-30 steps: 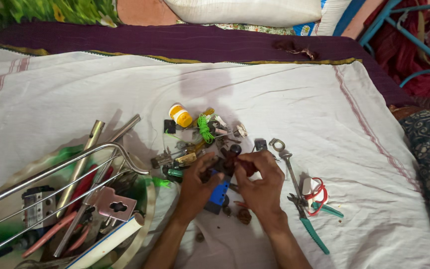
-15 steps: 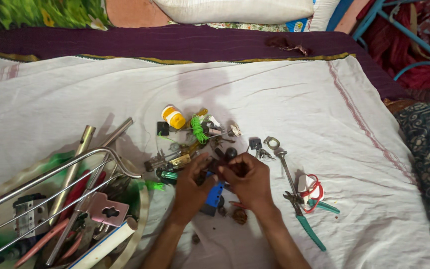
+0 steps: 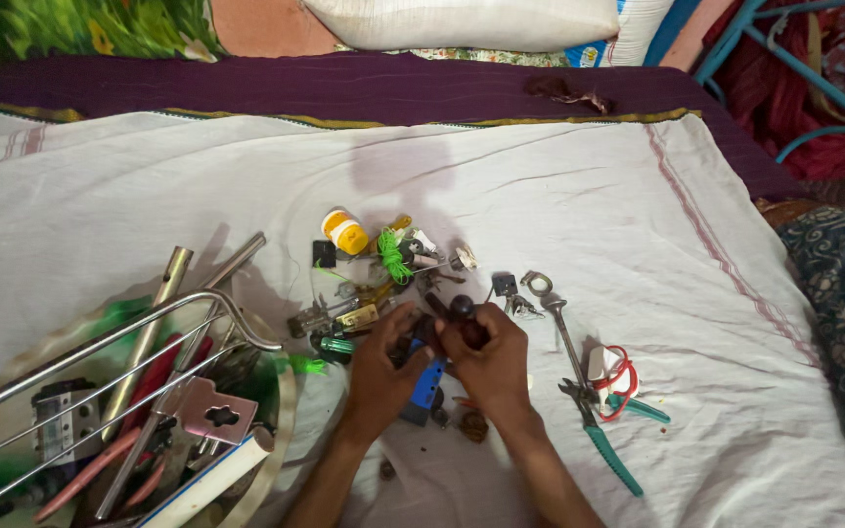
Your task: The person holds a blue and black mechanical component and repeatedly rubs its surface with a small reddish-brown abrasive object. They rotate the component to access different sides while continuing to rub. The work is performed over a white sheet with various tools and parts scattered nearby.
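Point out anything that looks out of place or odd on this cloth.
Small hardware lies heaped loose on the white cloth rather than sorted: a yellow-capped bottle on its side and a tangle of green cord. The left hand and right hand work a small dark part together. Nothing looks spilled.

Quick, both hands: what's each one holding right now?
Left hand: closed on a small dark part, kind unclear.
Right hand: fingers pinched on the same dark part.

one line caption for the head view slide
Both hands work a small dark part above scattered tools on a white cloth.
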